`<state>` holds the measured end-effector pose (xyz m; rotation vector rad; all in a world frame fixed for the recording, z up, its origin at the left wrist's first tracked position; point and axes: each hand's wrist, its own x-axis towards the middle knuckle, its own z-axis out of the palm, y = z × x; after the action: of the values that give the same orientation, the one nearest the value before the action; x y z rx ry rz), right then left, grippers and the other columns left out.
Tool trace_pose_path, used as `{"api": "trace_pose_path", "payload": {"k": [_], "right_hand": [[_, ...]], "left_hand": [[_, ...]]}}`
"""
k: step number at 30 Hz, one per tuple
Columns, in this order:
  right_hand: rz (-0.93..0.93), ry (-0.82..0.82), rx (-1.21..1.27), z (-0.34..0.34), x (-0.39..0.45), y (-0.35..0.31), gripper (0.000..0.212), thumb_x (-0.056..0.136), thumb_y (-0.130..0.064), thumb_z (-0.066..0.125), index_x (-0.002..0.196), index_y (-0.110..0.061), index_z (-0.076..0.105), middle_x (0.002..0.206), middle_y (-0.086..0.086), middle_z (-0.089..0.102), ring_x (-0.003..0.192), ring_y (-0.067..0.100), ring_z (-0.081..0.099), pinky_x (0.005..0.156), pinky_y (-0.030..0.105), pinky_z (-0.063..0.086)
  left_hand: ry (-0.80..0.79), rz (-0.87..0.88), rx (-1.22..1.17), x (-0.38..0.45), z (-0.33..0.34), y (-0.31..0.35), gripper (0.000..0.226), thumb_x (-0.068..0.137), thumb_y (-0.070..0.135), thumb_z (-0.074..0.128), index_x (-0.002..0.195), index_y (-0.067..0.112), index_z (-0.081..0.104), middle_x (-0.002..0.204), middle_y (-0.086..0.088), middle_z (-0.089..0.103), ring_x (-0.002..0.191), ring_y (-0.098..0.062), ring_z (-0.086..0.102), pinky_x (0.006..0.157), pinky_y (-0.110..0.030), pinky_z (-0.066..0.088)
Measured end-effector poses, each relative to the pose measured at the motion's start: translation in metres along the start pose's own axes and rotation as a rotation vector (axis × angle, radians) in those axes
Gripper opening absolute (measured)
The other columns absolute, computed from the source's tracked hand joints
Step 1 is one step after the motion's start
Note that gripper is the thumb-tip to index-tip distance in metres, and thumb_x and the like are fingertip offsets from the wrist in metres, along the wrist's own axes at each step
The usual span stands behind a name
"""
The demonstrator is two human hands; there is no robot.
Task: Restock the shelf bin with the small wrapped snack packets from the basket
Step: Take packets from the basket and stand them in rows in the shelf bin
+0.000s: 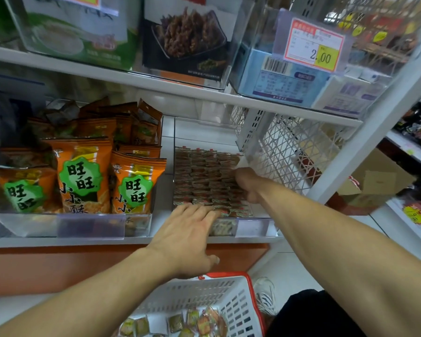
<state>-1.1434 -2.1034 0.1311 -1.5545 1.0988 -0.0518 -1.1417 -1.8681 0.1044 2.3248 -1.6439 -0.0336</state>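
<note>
Clear plastic bin: I see a transparent shelf bin on the lower white shelf, packed with tight rows of small square wrapped snack packets, brownish-red with glossy film.
Basket: white perforated plastic with a red rim, down by the floor below the shelf; a few loose packets in yellow-green and orange wrappers lie in its bottom.
Left hand: fingers straight and spread, palm down, fingertips resting on the front rows of packets at the bin's near edge; it grips nothing.
Right hand: reached deeper along the bin's right side, fingers curled down onto the packets; I cannot tell whether it has any pinched.
Neighbours: orange crinkly snack bags with green labels stand in the bin just to the left; a white wire mesh panel stands to the right.
Above: a red-bordered price tag reads 2.00 on the upper shelf's clear bin.
Hidden: the right fingertips are tucked under the hand; the basket's near part is cut off by the frame; packet print is too small to read.
</note>
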Motion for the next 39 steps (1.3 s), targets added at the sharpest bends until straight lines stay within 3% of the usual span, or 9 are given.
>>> {"api": "trace_pose_path", "payload": {"k": [7,12,19,23,25,28,30,34,39], "right_hand": [[0.052,-0.071,-0.655,-0.014,-0.022,-0.008,0.028,0.103,-0.029,0.046,0.121,-0.008,0.052,0.109,0.008,0.051,0.094,0.037,0.064,0.070,0.042,0.058],[0.119,-0.178,-0.785,-0.009,-0.043,0.005,0.033,0.107,-0.037,0.034,0.087,-0.019,0.053,0.064,-0.001,0.056,0.041,0.010,0.048,0.043,0.019,0.042],[-0.176,-0.053,-1.015,0.000,-0.081,0.005,0.061,0.105,-0.056,0.027,0.144,-0.014,0.046,0.143,0.017,0.053,0.125,0.034,0.055,0.106,0.043,0.046],[-0.624,0.326,-1.274,0.021,-0.133,-0.004,0.036,0.096,-0.044,0.043,0.114,-0.020,0.065,0.109,0.010,0.069,0.093,0.033,0.063,0.075,0.037,0.045],[-0.669,0.191,-1.271,0.031,-0.160,0.003,0.028,0.079,-0.040,0.045,0.079,-0.020,0.064,0.071,0.001,0.065,0.064,0.025,0.056,0.060,0.030,0.041],[-0.333,-0.423,-1.422,0.053,-0.161,0.039,0.026,0.090,-0.020,0.047,0.072,-0.012,0.064,0.055,-0.001,0.063,0.054,0.018,0.060,0.036,0.019,0.047],[-0.036,-0.682,-1.364,0.069,-0.135,0.086,0.022,0.097,-0.013,0.050,0.098,-0.005,0.071,0.086,0.010,0.074,0.076,0.028,0.073,0.058,0.031,0.062],[-0.045,-0.771,-1.487,0.096,-0.094,0.216,0.021,0.086,-0.007,0.069,0.105,0.002,0.068,0.086,0.010,0.067,0.067,0.023,0.064,0.065,0.034,0.055],[-0.214,-0.791,-1.620,0.091,-0.099,0.344,0.031,0.085,-0.018,0.071,0.115,-0.016,0.068,0.121,0.010,0.064,0.116,0.032,0.060,0.095,0.041,0.048]], "left_hand": [[-0.020,-0.007,0.046,0.000,0.000,0.002,0.096,0.077,0.068,0.060,0.156,0.026,0.025,0.159,0.003,0.034,0.147,-0.019,0.026,0.123,-0.035,0.010],[-0.041,-0.008,0.053,0.001,-0.002,0.003,0.095,0.075,0.068,0.061,0.153,0.024,0.029,0.156,0.002,0.038,0.145,-0.019,0.030,0.122,-0.036,0.014],[-0.096,-0.010,0.015,-0.006,-0.013,0.007,0.100,0.084,0.056,0.064,0.162,0.020,0.012,0.169,-0.002,0.016,0.156,-0.019,0.005,0.128,-0.037,0.005],[0.151,0.023,-0.015,-0.026,-0.025,0.015,0.059,0.081,0.032,0.067,0.135,0.011,0.057,0.138,-0.009,0.057,0.136,-0.029,0.044,0.112,-0.040,0.037],[0.302,0.103,0.013,-0.040,-0.024,0.012,0.026,0.077,0.027,0.061,0.098,0.015,0.067,0.100,-0.006,0.064,0.100,-0.029,0.056,0.081,-0.042,0.045],[-0.024,0.019,-0.016,-0.063,-0.001,-0.001,0.016,0.082,0.030,0.062,0.096,0.021,0.063,0.098,-0.002,0.065,0.096,-0.027,0.059,0.077,-0.037,0.047],[-0.400,-0.134,-0.032,-0.084,0.029,-0.015,0.024,0.088,0.034,0.062,0.111,0.027,0.063,0.115,0.002,0.065,0.108,-0.022,0.060,0.086,-0.034,0.049],[-0.860,-0.321,-0.037,-0.133,0.093,-0.042,0.046,0.092,0.034,0.063,0.136,0.025,0.056,0.139,-0.001,0.058,0.123,-0.022,0.057,0.099,-0.032,0.048],[-1.171,-0.373,-0.022,-0.178,0.160,-0.049,0.047,0.088,0.033,0.064,0.133,0.020,0.057,0.137,-0.007,0.060,0.121,-0.026,0.059,0.087,-0.031,0.047]]}}
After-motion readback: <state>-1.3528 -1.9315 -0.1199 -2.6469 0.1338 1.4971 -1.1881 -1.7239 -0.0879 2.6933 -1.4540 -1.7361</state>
